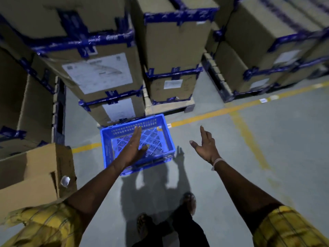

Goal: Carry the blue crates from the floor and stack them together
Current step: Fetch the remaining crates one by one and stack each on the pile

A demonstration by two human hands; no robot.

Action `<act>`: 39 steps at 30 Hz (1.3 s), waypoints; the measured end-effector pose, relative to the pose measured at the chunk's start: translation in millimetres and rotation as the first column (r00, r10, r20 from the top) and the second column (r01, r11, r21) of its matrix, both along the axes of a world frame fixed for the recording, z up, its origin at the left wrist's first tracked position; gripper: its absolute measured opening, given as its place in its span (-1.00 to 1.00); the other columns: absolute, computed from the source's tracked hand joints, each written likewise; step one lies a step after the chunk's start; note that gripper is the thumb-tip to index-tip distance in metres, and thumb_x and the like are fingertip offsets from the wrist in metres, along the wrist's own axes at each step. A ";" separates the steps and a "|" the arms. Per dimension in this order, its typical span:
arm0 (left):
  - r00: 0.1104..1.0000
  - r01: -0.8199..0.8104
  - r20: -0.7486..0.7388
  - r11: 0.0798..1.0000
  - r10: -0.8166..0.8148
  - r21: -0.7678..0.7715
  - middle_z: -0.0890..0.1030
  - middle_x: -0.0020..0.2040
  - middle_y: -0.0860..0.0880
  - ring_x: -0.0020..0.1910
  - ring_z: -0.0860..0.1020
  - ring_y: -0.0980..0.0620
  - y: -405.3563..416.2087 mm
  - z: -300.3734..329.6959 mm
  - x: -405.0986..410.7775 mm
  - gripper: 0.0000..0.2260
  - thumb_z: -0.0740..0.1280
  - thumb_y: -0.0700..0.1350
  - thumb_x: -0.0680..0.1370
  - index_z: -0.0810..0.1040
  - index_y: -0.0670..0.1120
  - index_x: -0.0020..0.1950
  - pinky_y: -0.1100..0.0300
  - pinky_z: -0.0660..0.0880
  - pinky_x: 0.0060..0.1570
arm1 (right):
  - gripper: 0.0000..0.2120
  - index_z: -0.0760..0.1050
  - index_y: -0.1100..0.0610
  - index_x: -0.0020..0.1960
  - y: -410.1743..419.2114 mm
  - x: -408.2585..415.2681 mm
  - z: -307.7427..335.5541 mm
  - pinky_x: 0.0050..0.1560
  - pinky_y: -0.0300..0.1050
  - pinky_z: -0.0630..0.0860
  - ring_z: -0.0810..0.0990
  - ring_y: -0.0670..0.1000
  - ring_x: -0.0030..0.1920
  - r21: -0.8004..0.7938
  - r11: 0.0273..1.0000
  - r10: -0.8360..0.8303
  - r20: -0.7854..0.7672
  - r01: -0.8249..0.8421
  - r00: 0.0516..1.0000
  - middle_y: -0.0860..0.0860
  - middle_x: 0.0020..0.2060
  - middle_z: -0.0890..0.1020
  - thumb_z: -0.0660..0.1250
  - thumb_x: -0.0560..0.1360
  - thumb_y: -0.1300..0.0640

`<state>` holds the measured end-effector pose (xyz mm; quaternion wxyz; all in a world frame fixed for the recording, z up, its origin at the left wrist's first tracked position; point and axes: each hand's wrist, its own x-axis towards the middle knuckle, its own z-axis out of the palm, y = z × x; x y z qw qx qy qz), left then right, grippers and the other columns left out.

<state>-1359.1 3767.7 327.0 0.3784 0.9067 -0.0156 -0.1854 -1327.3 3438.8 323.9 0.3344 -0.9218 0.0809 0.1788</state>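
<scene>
Below you, a single blue crate (138,142) sat upright on the grey floor (222,175), its perforated bottom showing and its far wall right against the foot of a tall stack of cardboard boxes (99,68) bound with blue tape. Your left hand (135,148) reached out over the crate's open top, palm turned inward, fingers straight and together, holding nothing; whether it touched the crate could not be told. Your right hand (206,145) hung in the air to the right of the crate, clear of it, fingers spread and loosely extended, thumb out, likewise holding nothing, with a pale band at the wrist. A yellow line (213,113) painted on the floor ran past the crate's far side. An open cardboard box (35,168) stood near your left elbow. More taped boxes (267,41) sat on a pallet further right. Your feet (189,202) showed at the bottom, and your arms' shadow fell across the floor just before the crate.
</scene>
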 end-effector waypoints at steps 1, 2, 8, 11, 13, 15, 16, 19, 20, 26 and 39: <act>1.000 0.021 -0.002 0.999 -0.021 -0.027 -0.22 0.65 0.03 0.64 -0.08 0.06 -11.8 13.3 -0.5 -0.20 0.24 0.14 0.62 -0.20 -0.06 0.66 0.15 0.02 0.55 | -0.18 -0.08 0.00 0.64 -12.1 -10.3 14.9 0.48 0.11 0.18 0.21 0.29 0.47 0.018 0.999 -0.042 0.011 0.042 0.999 0.14 0.52 0.19 0.34 0.57 -0.12; 0.999 0.038 -0.007 0.997 -0.039 -0.061 -0.23 0.65 0.08 0.63 -0.06 0.09 -23.6 25.8 -0.5 -0.21 0.28 0.06 0.65 -0.21 -0.01 0.66 0.11 0.09 0.57 | -0.18 -0.07 -0.02 0.64 -24.9 -20.2 28.7 0.49 0.11 0.17 0.19 0.27 0.49 0.035 0.996 -0.085 0.022 0.084 0.996 0.12 0.53 0.18 0.33 0.57 -0.13; 0.988 0.155 0.042 0.970 -0.150 -0.190 -0.15 0.66 0.12 0.64 -0.01 0.11 -117.8 90.0 9.5 -0.23 0.32 -0.08 0.65 -0.15 0.04 0.66 -0.01 0.22 0.56 | -0.18 -0.08 -0.07 0.64 -112.5 -72.4 90.2 0.48 0.11 0.15 0.14 0.21 0.53 0.107 0.950 -0.302 0.091 0.292 0.949 0.06 0.54 0.15 0.32 0.56 -0.19; 0.963 0.269 0.069 0.939 -0.260 -0.213 -0.18 0.65 0.19 0.62 -0.03 0.19 -172.6 112.0 19.2 -0.23 0.32 -0.02 0.65 -0.17 0.14 0.66 -0.06 0.23 0.56 | -0.17 -0.08 -0.08 0.64 -163.8 -95.7 115.3 0.48 0.10 0.16 0.13 0.20 0.54 0.145 0.908 -0.410 0.116 0.393 0.905 0.04 0.54 0.15 0.31 0.55 -0.21; 0.944 0.328 0.096 0.920 -0.315 -0.214 -0.17 0.64 0.23 0.62 -0.05 0.20 -214.7 123.4 31.0 -0.24 0.31 0.02 0.65 -0.16 0.15 0.66 -0.08 0.27 0.54 | -0.17 -0.07 -0.06 0.64 -202.7 -110.8 130.2 0.48 0.11 0.17 0.15 0.21 0.53 0.159 0.872 -0.485 0.141 0.464 0.863 0.06 0.54 0.16 0.32 0.55 -0.20; 0.930 0.368 0.116 0.899 -0.350 -0.238 -0.13 0.64 0.24 0.62 -0.05 0.21 -265.5 131.2 39.5 -0.24 0.32 0.00 0.64 -0.14 0.13 0.66 -0.11 0.27 0.53 | -0.18 -0.05 -0.04 0.64 -247.1 -128.3 141.5 0.49 0.10 0.14 0.16 0.20 0.53 0.166 0.828 -0.560 0.176 0.536 0.810 0.07 0.53 0.17 0.33 0.56 -0.19; 0.926 0.376 0.124 0.894 -0.355 -0.246 -0.12 0.65 0.22 0.63 -0.06 0.19 -284.2 133.9 45.0 -0.24 0.33 -0.01 0.64 -0.13 0.13 0.66 -0.13 0.25 0.54 | -0.18 -0.04 -0.03 0.64 -264.0 -133.0 146.5 0.50 0.10 0.13 0.17 0.18 0.53 0.173 0.814 -0.580 0.191 0.554 0.792 0.07 0.52 0.18 0.33 0.56 -0.18; 0.886 0.460 0.174 0.861 -0.430 -0.217 -0.12 0.65 0.20 0.63 -0.11 0.17 -349.1 137.5 59.7 -0.25 0.32 0.02 0.64 -0.11 0.12 0.66 -0.10 0.13 0.59 | -0.19 -0.02 -0.03 0.64 -320.8 -154.9 155.8 0.52 0.09 0.14 0.17 0.18 0.53 0.191 0.750 -0.661 0.209 0.633 0.721 0.07 0.51 0.19 0.33 0.56 -0.17; 0.872 0.488 0.176 0.845 -0.458 -0.218 -0.12 0.65 0.22 0.62 -0.11 0.21 -371.7 140.1 62.9 -0.25 0.32 0.03 0.64 -0.12 0.12 0.66 -0.04 0.13 0.60 | -0.19 -0.02 -0.03 0.64 -340.2 -163.6 156.9 0.52 0.09 0.15 0.16 0.18 0.53 0.197 0.723 -0.690 0.206 0.662 0.693 0.06 0.51 0.18 0.33 0.56 -0.18; 0.798 0.602 0.189 0.747 -0.572 -0.281 -0.11 0.63 0.31 0.60 -0.02 0.28 -490.9 156.7 71.1 -0.26 0.32 0.10 0.64 -0.14 0.32 0.61 0.52 0.21 0.23 | -0.18 -0.03 -0.05 0.63 -435.4 -206.9 163.7 0.52 0.11 0.16 0.13 0.16 0.55 0.219 0.587 -0.810 0.189 0.780 0.556 0.03 0.54 0.15 0.32 0.54 -0.23; 0.668 0.731 0.187 0.587 -0.720 -0.348 -0.14 0.59 0.42 0.62 0.01 0.22 -695.6 139.5 184.7 -0.27 0.30 0.28 0.58 -0.17 0.49 0.53 0.16 0.28 0.36 | -0.17 -0.05 -0.11 0.63 -600.7 -148.7 156.2 0.54 0.16 0.16 0.12 0.09 0.57 0.248 0.419 -0.906 0.177 0.874 0.384 -0.06 0.55 0.11 0.31 0.52 -0.27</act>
